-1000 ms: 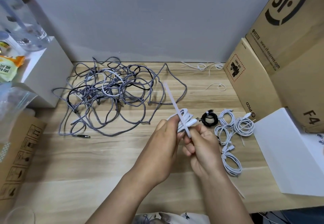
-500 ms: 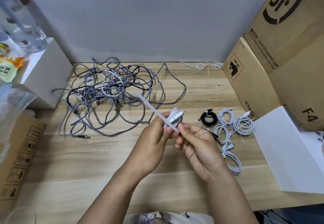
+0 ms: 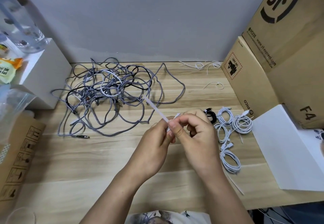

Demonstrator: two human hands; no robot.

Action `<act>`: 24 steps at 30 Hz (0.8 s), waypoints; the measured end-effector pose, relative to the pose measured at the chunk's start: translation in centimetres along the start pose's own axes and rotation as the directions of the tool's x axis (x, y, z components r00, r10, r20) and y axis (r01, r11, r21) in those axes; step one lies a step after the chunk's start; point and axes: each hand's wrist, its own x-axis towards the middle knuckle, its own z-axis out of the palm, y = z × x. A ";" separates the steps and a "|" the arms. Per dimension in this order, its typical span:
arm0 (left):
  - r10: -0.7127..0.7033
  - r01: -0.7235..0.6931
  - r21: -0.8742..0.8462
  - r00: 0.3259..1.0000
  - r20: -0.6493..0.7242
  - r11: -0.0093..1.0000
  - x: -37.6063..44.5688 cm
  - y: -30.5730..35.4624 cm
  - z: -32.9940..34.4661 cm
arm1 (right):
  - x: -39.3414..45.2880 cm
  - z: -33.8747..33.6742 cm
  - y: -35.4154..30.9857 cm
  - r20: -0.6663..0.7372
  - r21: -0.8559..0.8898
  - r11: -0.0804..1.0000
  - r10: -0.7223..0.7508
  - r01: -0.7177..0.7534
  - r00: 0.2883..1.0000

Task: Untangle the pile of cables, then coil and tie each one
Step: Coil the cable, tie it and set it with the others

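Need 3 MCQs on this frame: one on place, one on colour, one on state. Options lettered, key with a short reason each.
1. Where does the tangle lie?
A. left rear of the table
B. inside a cardboard box
C. on the white box at right

2. What colour is the lone dark coil beside the white coils?
A. red
B. black
C. green

3. What are the hands doing?
A. resting flat on the table
B. both pinching the white tie
C. lifting a cardboard box

Key: 1 A, the tangle spreads over the wood left of the hands, toward the wall. 2 B, it is black against the white coils. 3 B, left hand and right hand meet at the tie's near end, fingers curled on it.
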 end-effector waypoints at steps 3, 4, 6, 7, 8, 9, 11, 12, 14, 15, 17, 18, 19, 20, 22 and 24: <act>-0.049 0.048 -0.117 0.999 -0.008 0.992 0.2 -0.3 -0.2 | -0.3 -0.4 -0.1 0.025 0.080 0.997 0.005 -0.007 1.000; -0.069 0.066 -0.177 0.997 -0.014 0.982 0.3 -0.3 -0.3 | -0.5 -0.6 -0.3 0.036 0.121 0.992 0.020 -0.024 0.999; -0.083 0.075 -0.267 0.996 -0.021 0.961 0.5 -0.2 -0.6 | -0.7 -0.7 -0.8 0.042 0.262 0.962 0.064 -0.073 0.997; -0.081 0.070 -0.283 0.996 -0.027 0.956 0.5 -0.2 -0.7 | -0.8 -0.7 -1.1 0.035 0.325 0.941 0.086 -0.093 0.996; -0.080 0.067 -0.287 0.996 -0.033 0.956 0.6 -0.1 -0.7 | -0.8 -0.7 -1.3 0.023 0.374 0.921 0.111 -0.112 0.994; -0.083 0.068 -0.286 0.996 -0.040 0.956 0.6 -0.1 -0.6 | -0.8 -0.6 -1.4 0.013 0.410 0.903 0.132 -0.126 0.991; -0.088 0.070 -0.287 0.995 -0.049 0.955 0.5 -0.1 -0.4 | -0.7 -0.5 -1.6 -0.002 0.432 0.891 0.156 -0.140 0.988; -0.087 0.069 -0.289 0.995 -0.050 0.955 0.5 -0.1 -0.3 | -0.7 -0.5 -1.8 -0.011 0.419 0.898 0.157 -0.138 0.988; -0.079 0.064 -0.310 0.996 -0.038 0.949 0.6 0.0 -0.3 | -0.7 -0.6 -1.8 -0.037 0.373 0.917 0.168 -0.143 0.985; -0.075 0.063 -0.328 0.997 -0.026 0.943 0.6 0.1 -0.3 | -0.8 -0.7 -1.8 -0.053 0.346 0.926 0.181 -0.152 0.982; -0.078 0.073 -0.368 0.997 0.002 0.927 0.6 0.2 -0.5 | -0.8 -0.8 -1.8 -0.075 0.296 0.941 0.196 -0.166 0.978; -0.085 0.083 -0.388 0.996 0.012 0.918 0.6 0.2 -0.5 | -0.8 -0.8 -1.8 -0.075 0.272 0.947 0.199 -0.172 0.977; -0.094 0.093 -0.406 0.995 0.018 0.909 0.6 0.2 -0.5 | -0.8 -0.9 -1.8 -0.069 0.252 0.951 0.202 -0.179 0.977; -0.103 0.102 -0.418 0.994 0.021 0.903 0.6 0.2 -0.6 | -0.8 -0.9 -1.9 -0.066 0.239 0.952 0.213 -0.191 0.975; -0.111 0.110 -0.426 0.994 0.023 0.898 0.7 0.1 -0.6 | -0.8 -0.9 -1.9 -0.060 0.218 0.951 0.235 -0.218 0.970; -0.106 0.107 -0.423 0.994 0.025 0.900 0.7 0.1 -0.6 | -0.8 -1.0 -2.0 -0.043 0.190 0.952 0.252 -0.240 0.967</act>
